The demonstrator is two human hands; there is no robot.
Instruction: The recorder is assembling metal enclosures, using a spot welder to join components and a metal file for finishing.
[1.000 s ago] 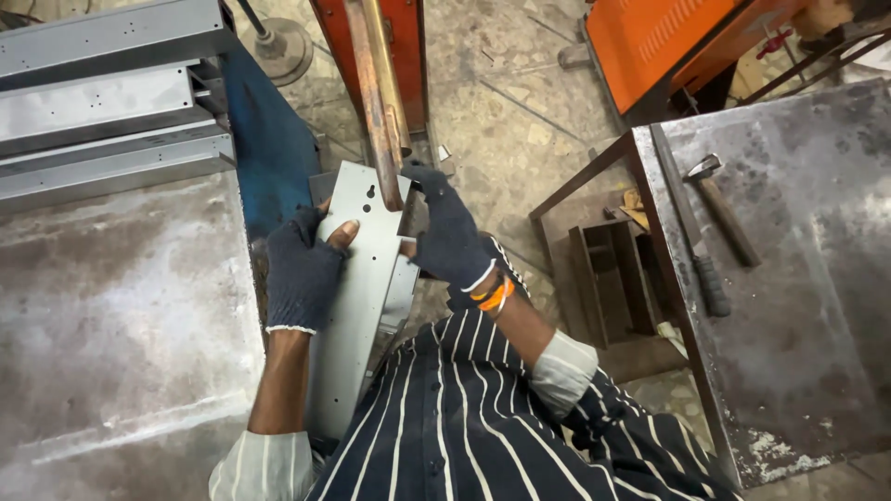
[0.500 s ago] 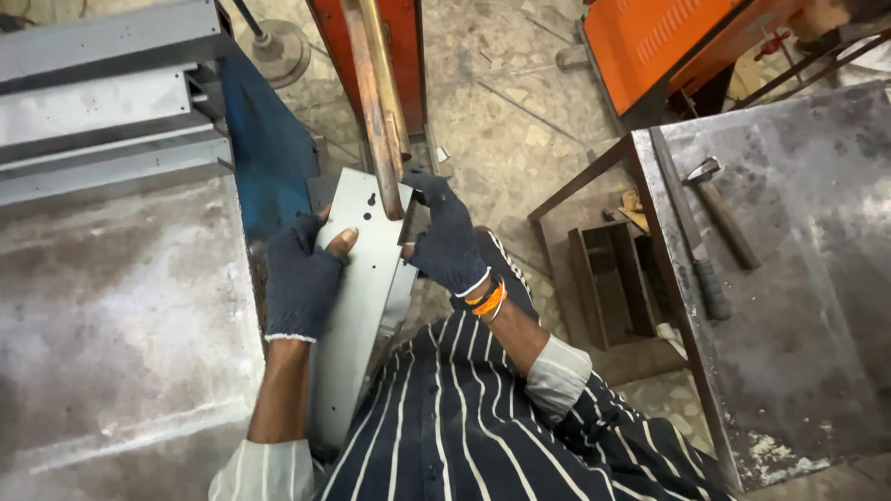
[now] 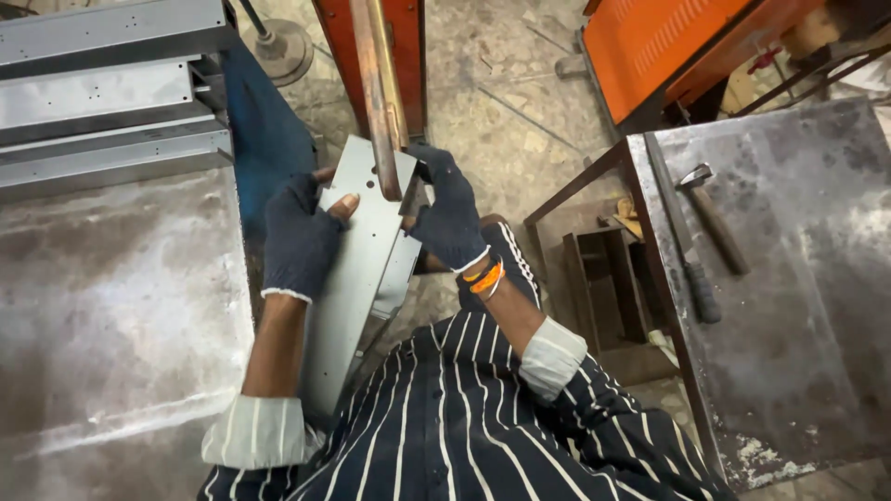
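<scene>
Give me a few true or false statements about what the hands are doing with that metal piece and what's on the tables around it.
1. Both hands wear dark gloves. True: the left hand and right hand are both gloved.
2. The hands grip a grey sheet-metal strip. True.
3. A hammer lies on the table on the left. False: it lies on the metal table on the right.
4. The strip lies flat on the floor. False: it is held up against the rusty bar.
5. Grey metal channels are stacked on the left. True.
</scene>
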